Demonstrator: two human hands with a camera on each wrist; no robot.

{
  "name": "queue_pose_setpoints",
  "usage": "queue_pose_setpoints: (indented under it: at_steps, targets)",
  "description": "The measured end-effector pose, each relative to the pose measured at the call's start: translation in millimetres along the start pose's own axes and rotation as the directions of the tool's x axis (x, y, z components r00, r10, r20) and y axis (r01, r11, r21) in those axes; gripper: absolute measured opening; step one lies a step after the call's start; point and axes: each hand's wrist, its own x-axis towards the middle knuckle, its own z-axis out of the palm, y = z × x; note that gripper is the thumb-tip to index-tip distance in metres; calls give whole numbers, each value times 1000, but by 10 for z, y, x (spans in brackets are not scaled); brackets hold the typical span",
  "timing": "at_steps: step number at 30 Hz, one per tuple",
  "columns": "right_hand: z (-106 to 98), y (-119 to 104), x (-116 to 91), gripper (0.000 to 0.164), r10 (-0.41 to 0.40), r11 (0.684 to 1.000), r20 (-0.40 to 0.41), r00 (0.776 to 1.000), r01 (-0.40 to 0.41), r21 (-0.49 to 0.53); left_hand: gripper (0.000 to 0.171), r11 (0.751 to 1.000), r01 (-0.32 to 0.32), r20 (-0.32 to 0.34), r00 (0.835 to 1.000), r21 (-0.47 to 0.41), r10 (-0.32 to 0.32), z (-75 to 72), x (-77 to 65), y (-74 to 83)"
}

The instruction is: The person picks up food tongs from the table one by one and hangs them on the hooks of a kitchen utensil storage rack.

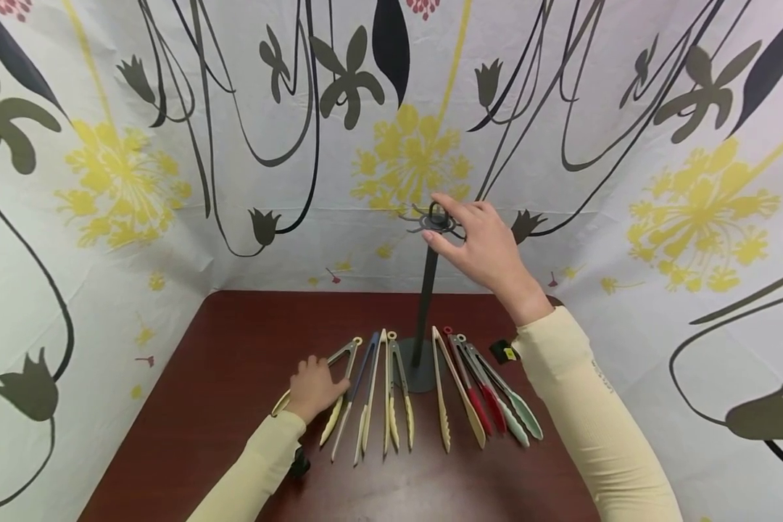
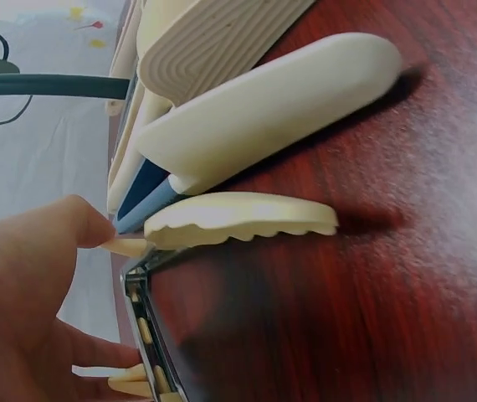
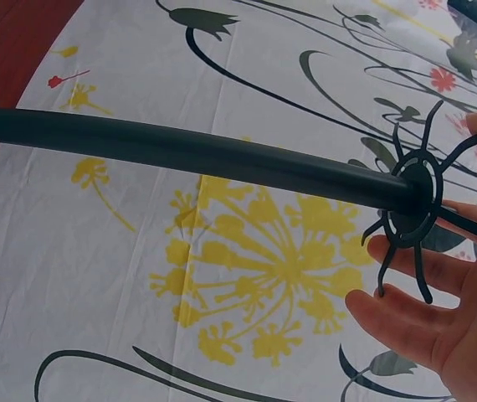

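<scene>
My left hand [image 1: 316, 388] is over the leftmost tongs [image 1: 335, 420], which have metal arms and pale yellow scalloped tips. In the left wrist view the thumb and fingers grip these tongs across their spread arms. My right hand [image 1: 486, 250] is raised at the top of a dark utensil stand [image 1: 428, 290]. Its thumb and forefinger hold around the ring [image 1: 438, 213] on top. The right wrist view has the fingers curled about the hooked disc [image 3: 414, 201], its curved hooks bare. Blue-handled tongs [image 1: 365, 362] lie just right of the left hand.
Several tongs fan out on the dark red table [image 1: 235, 348]: cream ones [image 1: 458, 388], red ones [image 1: 483, 399] and mint ones [image 1: 522, 413]. The stand's round base [image 1: 420, 380] sits among them. A small black item [image 1: 501, 351] lies by the right sleeve. Patterned cloth [image 1: 287, 188] hangs behind.
</scene>
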Motion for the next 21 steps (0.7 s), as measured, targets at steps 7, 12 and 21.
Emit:
queue_pose_setpoints:
  at_steps: [7,12,21]
  targets:
    - [3,11,-13,66,8,1000,14,1000,-8,12,72,999,-29,-12,999,24,30,128,87,36]
    - [3,12,-16,67,19,1000,31,999,-20,17,73,1000,-12,-6,1000,-3,12,144,121,60]
    - [-15,26,-23,69,22,1000,28,999,-22,-12,75,1000,-29,13,999,-9,30,-23,131,103]
